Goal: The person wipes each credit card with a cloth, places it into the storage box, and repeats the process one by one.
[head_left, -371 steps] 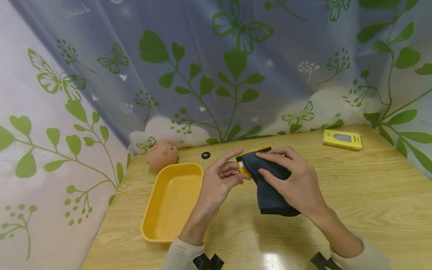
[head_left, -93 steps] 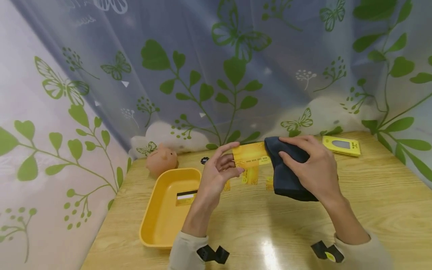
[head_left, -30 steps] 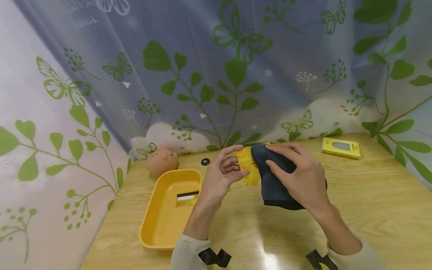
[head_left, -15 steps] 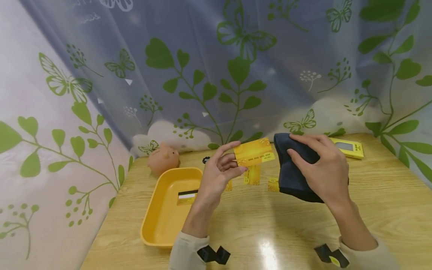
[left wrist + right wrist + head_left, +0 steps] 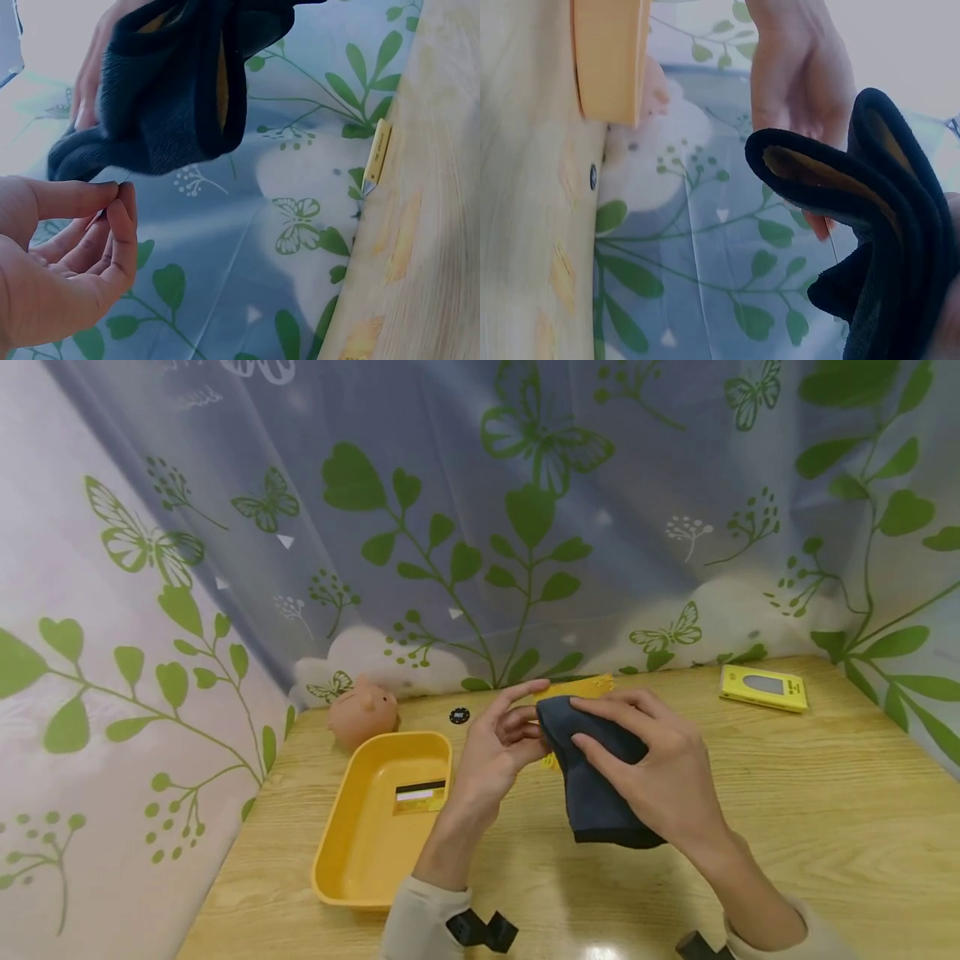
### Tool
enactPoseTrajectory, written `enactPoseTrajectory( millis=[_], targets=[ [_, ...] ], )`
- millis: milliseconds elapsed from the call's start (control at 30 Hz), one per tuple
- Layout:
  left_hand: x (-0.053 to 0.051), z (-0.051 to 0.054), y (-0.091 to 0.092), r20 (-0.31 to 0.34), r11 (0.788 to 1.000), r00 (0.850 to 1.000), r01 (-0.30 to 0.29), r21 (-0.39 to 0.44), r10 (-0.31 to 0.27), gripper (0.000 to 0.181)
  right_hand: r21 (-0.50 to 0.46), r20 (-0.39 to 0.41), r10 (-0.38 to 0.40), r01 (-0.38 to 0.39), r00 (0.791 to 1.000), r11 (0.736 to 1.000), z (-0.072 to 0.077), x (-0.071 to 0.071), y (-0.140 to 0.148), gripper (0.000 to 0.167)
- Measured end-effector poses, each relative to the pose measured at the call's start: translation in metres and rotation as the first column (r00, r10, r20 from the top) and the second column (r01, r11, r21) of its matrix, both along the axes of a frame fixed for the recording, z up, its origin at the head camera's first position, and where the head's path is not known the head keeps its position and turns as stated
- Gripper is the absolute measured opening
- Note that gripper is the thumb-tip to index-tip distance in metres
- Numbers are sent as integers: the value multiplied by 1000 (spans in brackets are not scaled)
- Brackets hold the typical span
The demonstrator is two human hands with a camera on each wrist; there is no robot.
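My left hand (image 5: 498,747) pinches the end of a yellow bank card (image 5: 573,687) between thumb and fingers. A folded dark blue cloth (image 5: 600,785) with black edging lies over most of that card in the head view. My right hand (image 5: 663,756) grips the cloth from the right, thumb and fingers pressing near its top. In the left wrist view the cloth (image 5: 165,90) hangs in folds just beyond the left fingertips. Only the card's thin edge (image 5: 833,244) shows in the right wrist view. Another bank card (image 5: 418,797), striped side up, lies in the yellow tray (image 5: 337,852).
Several more yellow cards lie on the wooden table, such as one card (image 5: 405,240) in the left wrist view. A piggy bank (image 5: 363,714) stands behind the tray, a black chip (image 5: 459,716) beside it. A flat yellow box (image 5: 763,687) lies at the back right.
A striped card has appeared in the tray since the oldest frame. Half a second ago the cloth was off the held card; my right hand has moved left, bringing the cloth over it.
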State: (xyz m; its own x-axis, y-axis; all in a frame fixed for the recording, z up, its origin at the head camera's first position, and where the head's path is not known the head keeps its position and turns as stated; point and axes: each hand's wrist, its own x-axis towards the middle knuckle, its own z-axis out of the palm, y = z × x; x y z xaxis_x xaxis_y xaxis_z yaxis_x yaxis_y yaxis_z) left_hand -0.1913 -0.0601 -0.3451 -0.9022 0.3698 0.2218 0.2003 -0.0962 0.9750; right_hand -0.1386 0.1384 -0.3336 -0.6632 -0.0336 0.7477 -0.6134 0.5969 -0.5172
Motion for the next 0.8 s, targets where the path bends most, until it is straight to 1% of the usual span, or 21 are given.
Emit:
enactPoseTrajectory(
  millis=[133, 200, 300, 400, 567, 667, 800],
  targets=[
    [1, -2, 2, -4, 1000, 1000, 31, -1, -31, 60, 14, 1, 14, -14, 1000, 1000, -3, 1, -8, 44],
    [2, -2, 3, -8, 999, 999, 36, -8, -36, 60, 32, -14, -6, 7, 1000, 999, -5, 0, -9, 44],
    [2, -1, 3, -13, 999, 999, 37, -7, -37, 59, 58, -40, -59, 61, 997, 996, -8, -3, -8, 45],
    [2, -1, 3, -15, 1000, 1000, 16, -27, -16, 61, 79, -61, -101, 106, 993, 991, -10, -7, -3, 45],
    [2, 0, 1, -5, 998, 1000, -27, -64, 27, 60, 61, -58, -122, 125, 991, 990, -11, -12, 7, 44],
    [1, 2, -1, 1, 997, 999, -45, -61, 45, 59, 41, -58, -136, 138, 989, 990, -9, -15, 15, 44],
    [0, 4, -6, -4, 999, 999, -43, -13, 43, 60, 24, -56, -183, 185, 982, 983, -6, -18, 28, 43]
  ],
)
